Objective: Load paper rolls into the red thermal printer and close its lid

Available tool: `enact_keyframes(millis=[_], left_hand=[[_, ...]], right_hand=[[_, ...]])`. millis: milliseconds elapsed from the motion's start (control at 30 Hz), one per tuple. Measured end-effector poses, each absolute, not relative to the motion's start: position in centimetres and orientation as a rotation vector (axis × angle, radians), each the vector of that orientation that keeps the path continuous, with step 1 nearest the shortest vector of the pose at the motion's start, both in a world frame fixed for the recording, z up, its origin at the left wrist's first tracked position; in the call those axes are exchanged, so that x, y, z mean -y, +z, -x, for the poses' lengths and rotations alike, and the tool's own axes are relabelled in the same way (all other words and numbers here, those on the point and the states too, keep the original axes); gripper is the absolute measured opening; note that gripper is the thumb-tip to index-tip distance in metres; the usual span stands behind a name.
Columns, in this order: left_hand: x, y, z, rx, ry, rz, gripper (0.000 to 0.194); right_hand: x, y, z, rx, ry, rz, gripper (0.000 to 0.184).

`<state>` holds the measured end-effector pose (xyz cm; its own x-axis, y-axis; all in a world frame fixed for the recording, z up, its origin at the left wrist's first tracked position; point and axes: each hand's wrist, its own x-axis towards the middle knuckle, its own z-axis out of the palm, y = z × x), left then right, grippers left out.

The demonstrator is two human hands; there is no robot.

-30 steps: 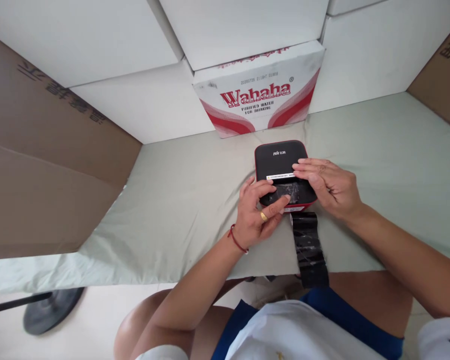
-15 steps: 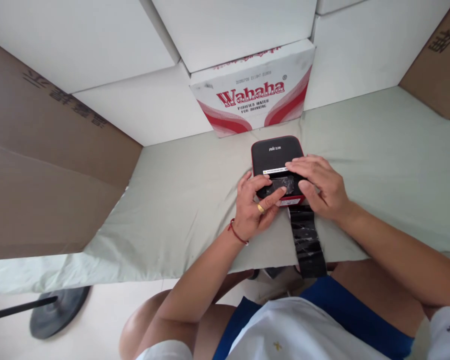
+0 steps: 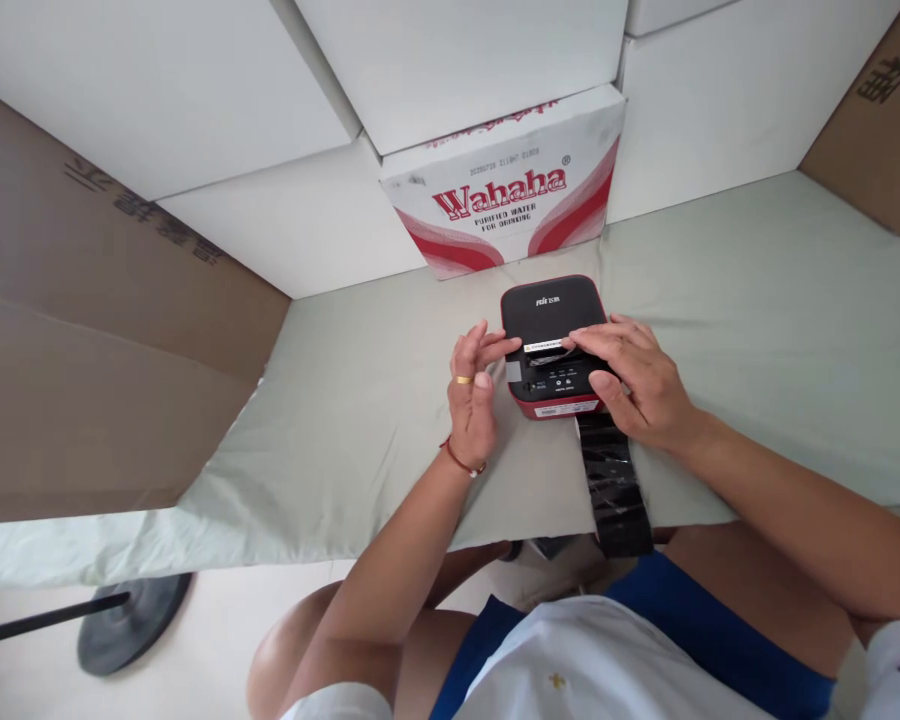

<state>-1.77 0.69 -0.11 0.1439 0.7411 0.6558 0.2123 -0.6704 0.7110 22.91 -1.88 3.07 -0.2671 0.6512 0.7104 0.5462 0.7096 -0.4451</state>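
Note:
A black box-shaped device with red sides, which looks like a small receipt printer (image 3: 551, 300), sits on the cloth. Its front panel shows small buttons and markings, with a shiny crumpled strip of film (image 3: 544, 361) at the slot below a white label. My left hand (image 3: 474, 385) is at the device's left side, fingers apart and fingertips at its edge, holding nothing. My right hand (image 3: 634, 380) rests over the right edge, fingers stretched out and tips near the label. From under the front right corner, a glossy black strip (image 3: 615, 480) runs toward me and over the table edge.
Behind the device stands a white and red Wahaha water carton (image 3: 510, 200) against stacked white boxes (image 3: 465, 60). Brown cardboard boxes (image 3: 105, 380) flank both sides. Pale green cloth (image 3: 345, 430) covers the table. A black round stand base (image 3: 131, 625) is on the floor at left.
My left hand has lifted off the front panel and drawn back to the left, uncovering the buttons. The shiny film over the panel now shows only at the slot. My right hand has barely moved.

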Motion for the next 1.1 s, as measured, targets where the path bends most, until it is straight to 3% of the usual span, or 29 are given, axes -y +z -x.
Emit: enact_keyframes(millis=[167, 267, 467, 733, 1100], left_hand=[[-1.1, 0.1, 1.6, -1.004, 1.514, -1.958, 0.049], [-1.8, -0.5, 1.6, -0.896, 1.51, -1.872, 0.048], [-2.9, -1.2, 1.1, -0.73, 1.489, -1.492, 0.07], [-2.0, 0.8, 0.0, -0.677, 1.393, -0.971, 0.098], [-2.4, 0.3, 0.2, -0.607, 1.357, -0.91, 0.098]], right_hand=[[2.2, 3.4, -22.8, 1.921, 0.226, 0.875, 0.054], [2.2, 3.4, -22.8, 1.916, 0.202, 0.799, 0.04], [2.3, 3.2, -22.9, 1.846, 0.042, 0.817, 0.041], [2.6, 3.1, -22.8, 1.883, -0.073, 0.813, 0.03], [2.5, 3.4, -22.8, 1.93, -0.167, 0.788, 0.022]])
